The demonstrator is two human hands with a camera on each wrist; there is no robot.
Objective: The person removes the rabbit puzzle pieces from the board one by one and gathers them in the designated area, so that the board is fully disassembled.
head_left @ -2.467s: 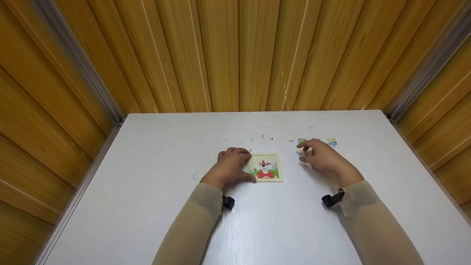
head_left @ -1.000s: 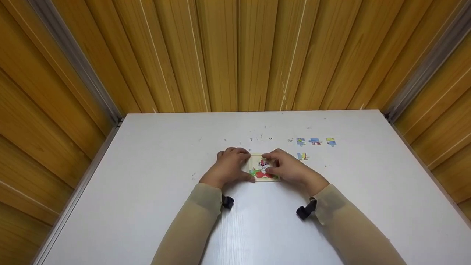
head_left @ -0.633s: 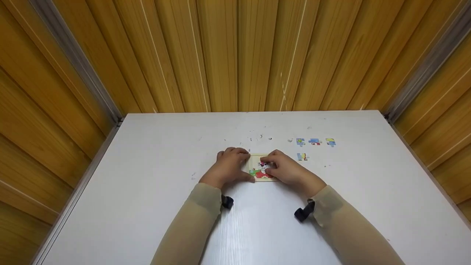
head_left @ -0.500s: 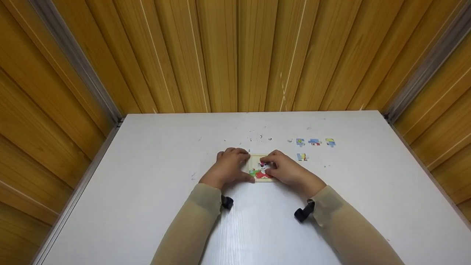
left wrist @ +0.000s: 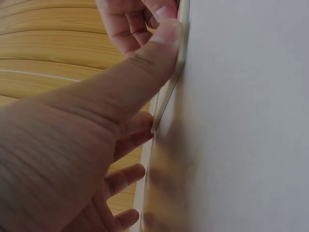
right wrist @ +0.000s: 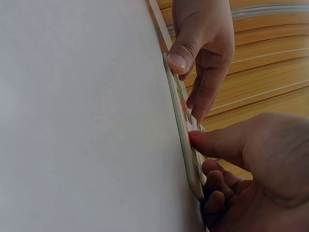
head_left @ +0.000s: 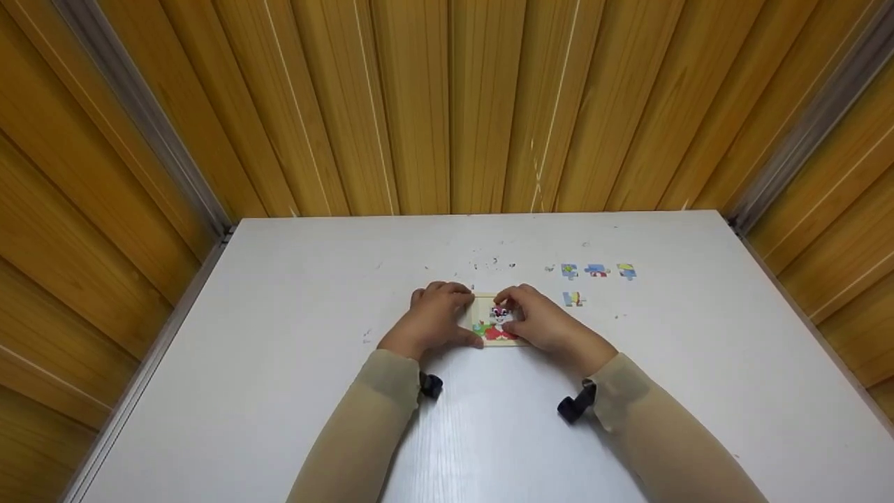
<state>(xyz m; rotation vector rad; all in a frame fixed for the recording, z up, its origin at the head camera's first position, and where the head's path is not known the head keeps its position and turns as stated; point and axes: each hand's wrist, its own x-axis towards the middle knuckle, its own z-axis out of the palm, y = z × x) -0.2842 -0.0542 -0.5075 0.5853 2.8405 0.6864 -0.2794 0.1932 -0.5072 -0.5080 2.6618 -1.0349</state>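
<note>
Beyond the puzzle board (head_left: 482, 311) rises a wall (head_left: 482, 105) of yellow-brown, wood-patterned panels, and similar panels slope away on both sides of it. The board lies flat on a white table (head_left: 209, 377), roughly midway across it. Two beige sleeves (head_left: 370, 419) reach in from the near side, one to the left of the board and one to the right. The left hand (head_left: 433, 314) grips the board along its left side, thumb on the near edge, forefinger at the far corner. The right hand (head_left: 548, 321) covers the board's right part, its thumb and forefinger pinching the face piece (head_left: 499, 316); whether that piece is lifted or seated cannot be told. The board itself has a pale wooden rim, with green and red picture parts along its near side and pale base at upper left. A black wrist camera (head_left: 431, 385) sits nearer than the board on its left, another on its right. Three loose pieces (head_left: 596, 270) lie in a row to the board's far right, with a blue-and-yellow piece (head_left: 573, 299) just nearer. Small dark specks (head_left: 495, 261) dot the tabletop beyond the board.
</note>
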